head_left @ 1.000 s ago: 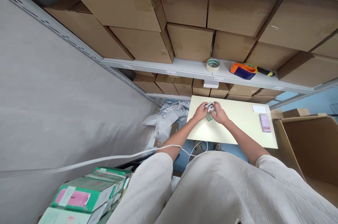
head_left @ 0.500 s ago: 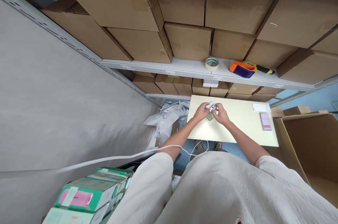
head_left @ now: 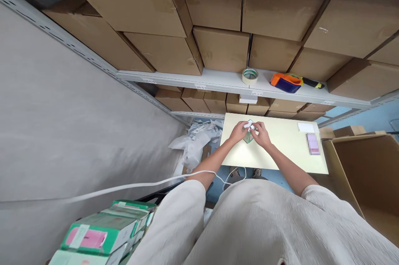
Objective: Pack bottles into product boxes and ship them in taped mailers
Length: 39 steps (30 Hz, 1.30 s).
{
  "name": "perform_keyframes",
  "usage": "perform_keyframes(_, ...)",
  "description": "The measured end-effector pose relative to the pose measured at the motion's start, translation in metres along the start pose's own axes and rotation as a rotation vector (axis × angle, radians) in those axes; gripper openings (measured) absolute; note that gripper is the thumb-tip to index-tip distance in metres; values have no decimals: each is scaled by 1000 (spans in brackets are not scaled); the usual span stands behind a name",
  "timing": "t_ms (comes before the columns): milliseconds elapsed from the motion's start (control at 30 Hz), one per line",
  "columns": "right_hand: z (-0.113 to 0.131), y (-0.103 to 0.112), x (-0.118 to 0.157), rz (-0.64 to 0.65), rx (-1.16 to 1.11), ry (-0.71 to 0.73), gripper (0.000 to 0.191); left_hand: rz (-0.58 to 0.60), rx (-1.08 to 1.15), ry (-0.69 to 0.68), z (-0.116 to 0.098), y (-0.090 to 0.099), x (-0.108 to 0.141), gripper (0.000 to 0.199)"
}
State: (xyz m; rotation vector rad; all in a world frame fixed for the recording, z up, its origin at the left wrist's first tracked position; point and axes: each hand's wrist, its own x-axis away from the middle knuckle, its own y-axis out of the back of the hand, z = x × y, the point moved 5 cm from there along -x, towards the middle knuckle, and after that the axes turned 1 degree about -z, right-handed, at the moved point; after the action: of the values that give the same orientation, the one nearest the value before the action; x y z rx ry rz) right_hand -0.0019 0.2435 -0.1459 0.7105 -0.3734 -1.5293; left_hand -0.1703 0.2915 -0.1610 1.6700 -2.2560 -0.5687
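Pinching small green box [head_left: 248, 136] (on table [head_left: 280, 148]), left hand [head_left: 238, 132], right hand [head_left: 261, 135], fingers curled

A storeroom seen from above. A grey wall [head_left: 62, 123] fills the left side. Metal shelving [head_left: 218, 80] runs across the back, packed with brown cardboard boxes [head_left: 218, 7] above and below. A pale yellow table [head_left: 280, 148] stands before the shelves on a light blue floor [head_left: 358, 121]. Crumpled white plastic [head_left: 196, 140] lies beside the table.

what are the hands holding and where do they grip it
Both hands, left hand and right hand, hold a small green and white box on the table, fingers at its top flaps.
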Motion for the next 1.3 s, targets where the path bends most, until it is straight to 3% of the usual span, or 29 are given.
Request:
perform_keyframes(400, 0, 2, -3, -4, 3, -68, 43, 6, -34, 29, -8, 1, -2, 33)
perform_keyframes(567, 2, 6, -7, 18, -43, -106, 28, 37, -135, -17, -22, 1, 4, 25)
perform_keyframes(933, -5, 9, -7, -38, -155, -159, 12, 73, -175, -37, -35, 13, 3, 40)
perform_keyframes(1200, -8, 3, -7, 15, -165, -151, 16, 108, -170, -15, -33, 13, -4, 23)
perform_keyframes(1300, -9, 1, -9, 33, -150, -150, 23, 119, -185, 7, -34, 13, -6, 26)
